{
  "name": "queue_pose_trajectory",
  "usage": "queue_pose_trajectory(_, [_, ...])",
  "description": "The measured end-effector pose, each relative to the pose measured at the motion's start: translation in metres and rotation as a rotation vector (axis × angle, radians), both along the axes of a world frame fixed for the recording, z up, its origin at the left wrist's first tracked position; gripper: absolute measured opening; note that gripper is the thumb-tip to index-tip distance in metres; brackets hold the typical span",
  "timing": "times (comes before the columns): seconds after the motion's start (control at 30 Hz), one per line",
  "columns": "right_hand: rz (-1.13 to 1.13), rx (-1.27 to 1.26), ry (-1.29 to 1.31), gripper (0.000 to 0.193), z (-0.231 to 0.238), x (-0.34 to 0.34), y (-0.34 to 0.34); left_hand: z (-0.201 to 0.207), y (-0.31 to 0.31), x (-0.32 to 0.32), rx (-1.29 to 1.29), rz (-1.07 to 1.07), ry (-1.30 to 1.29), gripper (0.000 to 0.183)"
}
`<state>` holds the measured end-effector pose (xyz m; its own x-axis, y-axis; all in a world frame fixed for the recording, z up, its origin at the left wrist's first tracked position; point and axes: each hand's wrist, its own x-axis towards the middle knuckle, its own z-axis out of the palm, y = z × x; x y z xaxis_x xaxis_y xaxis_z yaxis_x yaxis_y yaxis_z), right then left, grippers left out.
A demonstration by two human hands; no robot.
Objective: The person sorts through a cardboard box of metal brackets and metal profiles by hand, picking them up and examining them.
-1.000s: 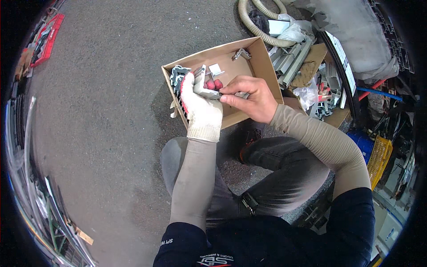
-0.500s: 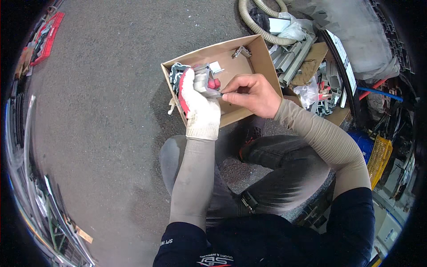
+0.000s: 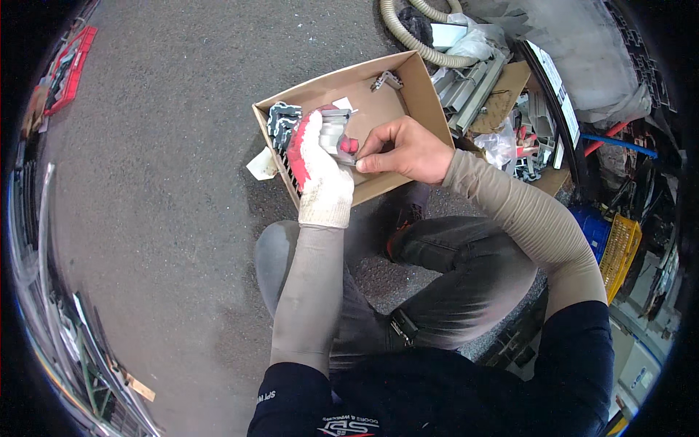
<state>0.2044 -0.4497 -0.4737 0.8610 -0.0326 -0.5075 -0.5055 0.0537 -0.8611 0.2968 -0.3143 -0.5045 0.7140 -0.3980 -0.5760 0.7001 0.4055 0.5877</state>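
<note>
My left hand (image 3: 320, 175), in a white knit glove with a red palm, is closed round a short silver metal profile piece (image 3: 333, 130) above an open cardboard box (image 3: 437, 109). Red fingertips of the glove show at the piece's right side. My bare right hand (image 3: 411, 149) pinches at the near right end of the profile with thumb and forefinger. Anything small between those fingertips is too hidden to make out. Dark grey, hooked metal parts (image 3: 282, 120) lie along the box's left side. A few small metal fittings (image 3: 386, 80) rest in its far corner.
Right of the box lie metal profiles (image 3: 473, 91), plastic bags and cardboard scraps. A ribbed beige hose (image 3: 397, 33) curls behind it. Long strips (image 3: 54, 313) line the left edge, with a red bin (image 3: 76, 73) at the far left. A yellow basket (image 3: 620, 255) stands at the right.
The view has shifted slightly, so the box sits a little further left. Both hands keep hold at the profile, which has turned slightly. A pale scrap shows more fully beside the box's left wall.
</note>
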Motion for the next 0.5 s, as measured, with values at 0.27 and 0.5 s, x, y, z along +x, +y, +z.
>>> queue_pose_trajectory(0.27, [-0.087,0.063,0.053,0.021,-0.008,-0.005,0.002,0.002,-0.002,-0.007,0.032,-0.041,0.003,0.025])
queue_pose_trajectory(0.5, [-0.056,-0.053,0.032,0.024,-0.012,-0.006,0.008,-0.002,-0.004,-0.004,-0.005,0.005,0.154,0.029])
